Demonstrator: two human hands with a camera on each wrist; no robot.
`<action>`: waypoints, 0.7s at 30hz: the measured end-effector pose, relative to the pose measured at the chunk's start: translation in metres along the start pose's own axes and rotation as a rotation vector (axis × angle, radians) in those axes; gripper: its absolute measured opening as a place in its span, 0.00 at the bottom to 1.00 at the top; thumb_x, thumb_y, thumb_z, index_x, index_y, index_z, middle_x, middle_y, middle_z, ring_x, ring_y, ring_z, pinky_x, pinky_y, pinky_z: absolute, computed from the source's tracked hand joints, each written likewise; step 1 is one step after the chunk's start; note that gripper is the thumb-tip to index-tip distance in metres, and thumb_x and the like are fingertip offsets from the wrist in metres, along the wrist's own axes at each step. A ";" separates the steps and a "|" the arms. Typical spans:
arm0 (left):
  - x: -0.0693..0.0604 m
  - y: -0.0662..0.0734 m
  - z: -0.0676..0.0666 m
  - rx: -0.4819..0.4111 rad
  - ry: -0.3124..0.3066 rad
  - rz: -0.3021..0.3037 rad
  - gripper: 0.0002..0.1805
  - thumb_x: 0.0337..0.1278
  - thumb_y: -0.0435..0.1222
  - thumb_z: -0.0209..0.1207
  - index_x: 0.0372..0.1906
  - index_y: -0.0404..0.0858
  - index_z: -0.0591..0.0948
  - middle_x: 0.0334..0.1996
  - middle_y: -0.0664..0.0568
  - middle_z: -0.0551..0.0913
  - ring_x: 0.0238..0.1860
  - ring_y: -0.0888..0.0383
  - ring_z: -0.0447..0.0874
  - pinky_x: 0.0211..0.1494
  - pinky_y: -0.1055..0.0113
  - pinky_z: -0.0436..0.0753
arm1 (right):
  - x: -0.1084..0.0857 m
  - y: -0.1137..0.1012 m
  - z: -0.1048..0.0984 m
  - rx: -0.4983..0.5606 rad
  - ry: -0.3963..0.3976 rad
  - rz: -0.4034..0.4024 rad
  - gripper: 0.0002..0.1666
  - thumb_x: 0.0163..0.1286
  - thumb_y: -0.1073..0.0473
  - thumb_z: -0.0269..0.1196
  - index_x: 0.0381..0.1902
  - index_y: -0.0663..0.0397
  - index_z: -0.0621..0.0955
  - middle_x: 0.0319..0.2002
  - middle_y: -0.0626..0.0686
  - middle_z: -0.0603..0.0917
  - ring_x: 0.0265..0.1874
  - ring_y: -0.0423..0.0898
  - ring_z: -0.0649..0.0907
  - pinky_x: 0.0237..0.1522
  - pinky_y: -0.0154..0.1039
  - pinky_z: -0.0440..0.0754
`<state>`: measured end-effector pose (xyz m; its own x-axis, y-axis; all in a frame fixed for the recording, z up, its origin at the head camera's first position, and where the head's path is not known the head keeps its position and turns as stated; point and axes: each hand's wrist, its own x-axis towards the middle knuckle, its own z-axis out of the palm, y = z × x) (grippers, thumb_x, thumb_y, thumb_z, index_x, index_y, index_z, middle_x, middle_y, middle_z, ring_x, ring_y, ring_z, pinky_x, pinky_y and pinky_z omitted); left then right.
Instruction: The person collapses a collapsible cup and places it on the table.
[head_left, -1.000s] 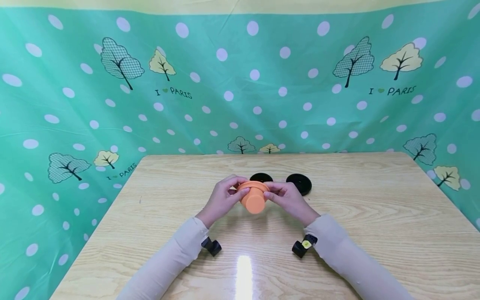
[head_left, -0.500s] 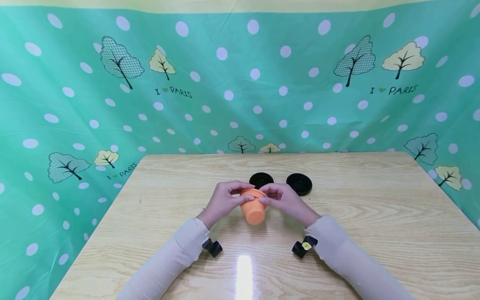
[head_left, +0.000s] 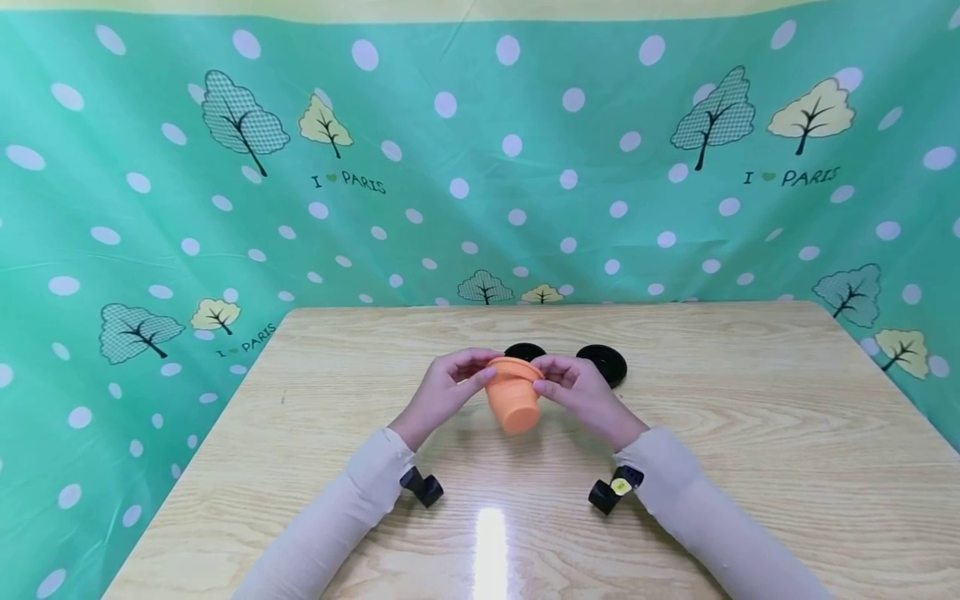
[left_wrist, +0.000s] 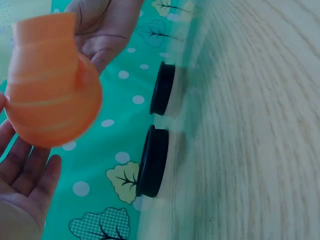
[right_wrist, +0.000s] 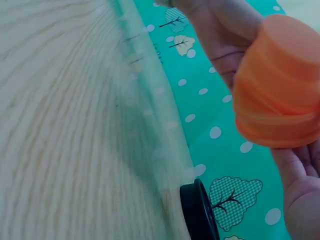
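Observation:
An orange collapsible cup (head_left: 513,400), soft and ridged, is held above the table between both hands, its base tilted toward me. My left hand (head_left: 448,387) pinches the wide rim on the left side, thumb in front. On the opposite side, my right hand (head_left: 585,394) grips the rim with thumb and fingers. Both wrist views show uneven folds along the cup wall (left_wrist: 42,90). Behind the hands lie two round black lid-like pieces; the left one (head_left: 524,351) is partly covered by the cup and hands, the right one (head_left: 606,365) partly by my right hand.
The wooden table (head_left: 337,400) stretches out around the hands. A green dotted cloth (head_left: 420,125) hangs along its back and left sides. Each wrist wears a black camera mount, one on the left (head_left: 423,487) and one on the right (head_left: 613,490).
The cup's narrow stepped base has given way to a longer, more even wall. After dipping, the cup has risen slightly, and the hands have moved apart to its two sides.

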<state>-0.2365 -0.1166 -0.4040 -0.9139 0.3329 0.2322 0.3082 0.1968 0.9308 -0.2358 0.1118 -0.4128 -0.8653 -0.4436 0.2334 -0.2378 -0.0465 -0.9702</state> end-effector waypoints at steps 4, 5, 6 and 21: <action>0.000 0.001 -0.001 -0.064 -0.026 0.050 0.20 0.59 0.34 0.61 0.57 0.34 0.77 0.49 0.45 0.80 0.48 0.58 0.78 0.56 0.59 0.77 | 0.000 0.001 -0.002 0.099 0.029 -0.036 0.13 0.66 0.65 0.61 0.47 0.67 0.77 0.38 0.46 0.83 0.38 0.38 0.82 0.43 0.32 0.82; -0.001 0.001 -0.001 -0.072 -0.032 0.066 0.21 0.59 0.36 0.61 0.57 0.34 0.76 0.50 0.44 0.80 0.48 0.58 0.78 0.56 0.59 0.77 | 0.000 0.002 -0.002 0.118 0.030 -0.042 0.12 0.66 0.65 0.61 0.46 0.64 0.78 0.38 0.46 0.84 0.38 0.38 0.82 0.44 0.32 0.82; -0.001 0.001 -0.001 -0.079 -0.035 0.083 0.23 0.58 0.38 0.62 0.57 0.34 0.76 0.50 0.44 0.80 0.48 0.58 0.78 0.55 0.60 0.77 | 0.000 0.002 -0.002 0.129 0.030 -0.046 0.11 0.66 0.65 0.61 0.46 0.61 0.79 0.38 0.45 0.84 0.38 0.38 0.82 0.44 0.32 0.82; -0.003 0.004 0.007 0.095 0.069 0.116 0.14 0.59 0.31 0.59 0.49 0.30 0.81 0.42 0.42 0.84 0.39 0.62 0.80 0.44 0.68 0.81 | 0.001 0.002 0.000 0.024 0.059 -0.006 0.20 0.65 0.65 0.62 0.51 0.75 0.76 0.38 0.45 0.85 0.37 0.39 0.83 0.44 0.36 0.82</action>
<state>-0.2311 -0.1105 -0.4033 -0.8858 0.2953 0.3580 0.4330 0.2481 0.8666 -0.2370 0.1116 -0.4149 -0.8888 -0.3894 0.2418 -0.2327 -0.0712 -0.9699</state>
